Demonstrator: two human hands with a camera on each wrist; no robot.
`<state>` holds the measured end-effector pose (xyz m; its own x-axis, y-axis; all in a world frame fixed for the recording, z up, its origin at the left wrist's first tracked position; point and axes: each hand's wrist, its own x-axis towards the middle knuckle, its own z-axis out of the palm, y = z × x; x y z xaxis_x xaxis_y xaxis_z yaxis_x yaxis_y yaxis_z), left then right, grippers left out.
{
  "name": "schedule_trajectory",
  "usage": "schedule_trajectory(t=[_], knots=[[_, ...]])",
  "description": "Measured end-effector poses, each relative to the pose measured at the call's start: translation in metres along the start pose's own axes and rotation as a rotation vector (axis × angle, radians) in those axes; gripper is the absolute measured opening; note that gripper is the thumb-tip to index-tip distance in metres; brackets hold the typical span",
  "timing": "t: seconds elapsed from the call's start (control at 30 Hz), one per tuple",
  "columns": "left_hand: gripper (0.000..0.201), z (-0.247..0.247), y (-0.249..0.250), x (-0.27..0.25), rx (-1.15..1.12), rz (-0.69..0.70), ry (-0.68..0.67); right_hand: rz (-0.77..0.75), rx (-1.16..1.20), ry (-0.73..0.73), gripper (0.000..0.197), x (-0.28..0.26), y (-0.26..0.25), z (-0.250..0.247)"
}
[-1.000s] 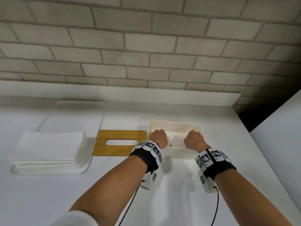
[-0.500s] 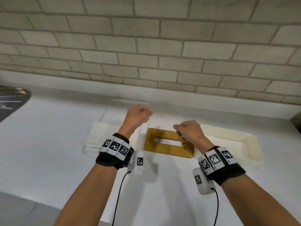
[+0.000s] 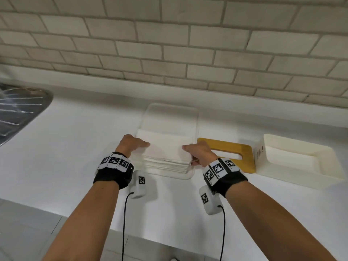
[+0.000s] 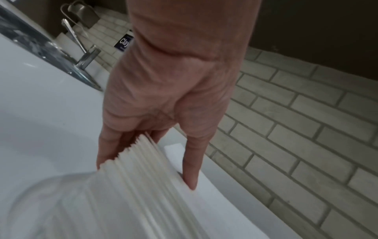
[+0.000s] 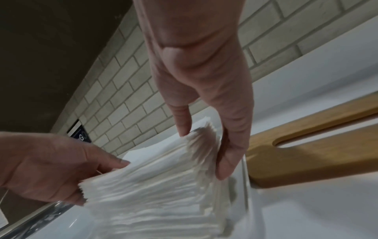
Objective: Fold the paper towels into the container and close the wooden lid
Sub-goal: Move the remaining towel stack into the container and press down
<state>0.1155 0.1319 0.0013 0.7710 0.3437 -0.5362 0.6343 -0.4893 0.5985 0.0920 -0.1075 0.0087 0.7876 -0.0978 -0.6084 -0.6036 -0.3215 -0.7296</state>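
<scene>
Nearest the person, both hands are on the stack of paper towels (image 3: 166,155), one at each short end. The left hand (image 3: 131,145) has its thumb laid on the top sheet and its fingers tucked under a wad of sheets, as the left wrist view shows. The right hand (image 3: 199,152) pinches the other end the same way, thumb on top and fingers curled beneath the fanned edges. So both hands grip a portion of the towels, which sit between them in a clear tray (image 3: 188,176) on the white surface (image 3: 75,157). More sheets seem to lie under the gripped wad, though how many are taken I cannot tell.

Just beyond the right hand, to its outer side, the wooden lid (image 3: 228,147) lies flat on the surface, slot up, off the container. Further out on that same side stands the white container (image 3: 293,162), open; the part of its inside that shows holds no towels.

By my reading the task is at its start: the towels are only being picked up. Folding them, setting them in the container, and fitting the lid on top all remain.
</scene>
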Motion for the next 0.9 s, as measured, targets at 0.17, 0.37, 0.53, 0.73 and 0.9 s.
schedule_trajectory(t=[0.17, 0.37, 0.53, 0.73, 0.9], knots=[[0.074, 0.003, -0.004, 0.007, -0.037, 0.005, -0.008, 0.001, 0.096, -0.009, 0.026, 0.001, -0.002, 0.004], [0.073, 0.001, -0.007, 0.009, -0.047, 0.024, -0.025, 0.049, 0.137, 0.013, 0.030, -0.003, -0.018, 0.010], [0.069, 0.000, -0.009, 0.008, -0.073, 0.030, -0.028, 0.062, 0.161, -0.052, 0.041, -0.005, -0.021, 0.012], [0.073, 0.000, -0.012, 0.003, -0.080, 0.030, -0.042, 0.107, 0.235, -0.180, 0.067, -0.006, -0.013, 0.018], [0.080, -0.004, -0.007, -0.011, -0.066, 0.081, -0.034, 0.077, 0.348, -0.196, 0.039, -0.015, -0.011, 0.013]])
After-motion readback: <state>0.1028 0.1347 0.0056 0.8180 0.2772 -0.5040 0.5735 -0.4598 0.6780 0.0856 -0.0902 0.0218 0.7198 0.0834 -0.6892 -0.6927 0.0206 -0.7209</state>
